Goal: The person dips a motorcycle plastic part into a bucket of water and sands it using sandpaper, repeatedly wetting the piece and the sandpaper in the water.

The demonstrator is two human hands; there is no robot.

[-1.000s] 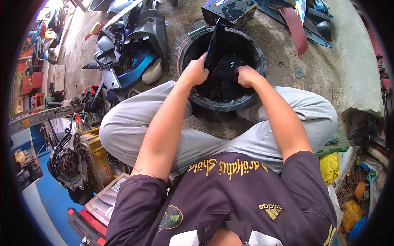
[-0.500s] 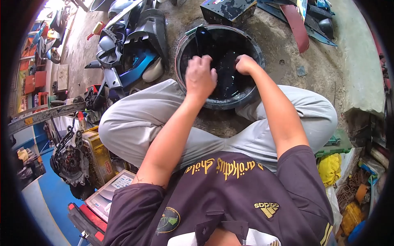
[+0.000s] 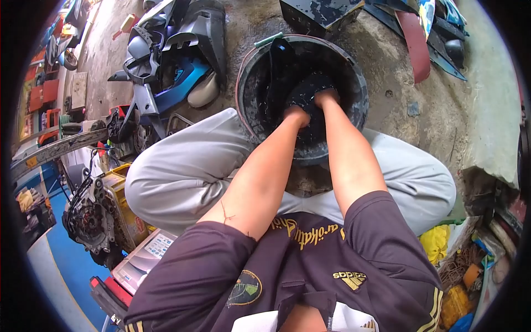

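Note:
A black bucket (image 3: 358,88) of dark water stands between my bent knees. Both hands are down inside it. My left hand (image 3: 297,115) is under the dark surface from about the wrist, near the middle of the bucket. Just to its right and farther from me, my right hand (image 3: 326,98) also dips in, its fingers out of sight. Whatever the hands touch or hold cannot be made out. A shiny black plastic-looking piece (image 3: 281,52) sticks up at the far left inside the bucket, against the rim.
Grey, black and blue motorcycle fairings (image 3: 188,83) lie to the left. Behind the bucket is a wet black box (image 3: 318,16). More panels, including a dark red one (image 3: 414,50), lie at the far right. An engine part (image 3: 91,218) and yellow crate (image 3: 124,207) stand at lower left.
Both hands have gone lower into the bucket and closer together, with fingers now hidden. The left hand moved right and toward me. The view has shifted slightly.

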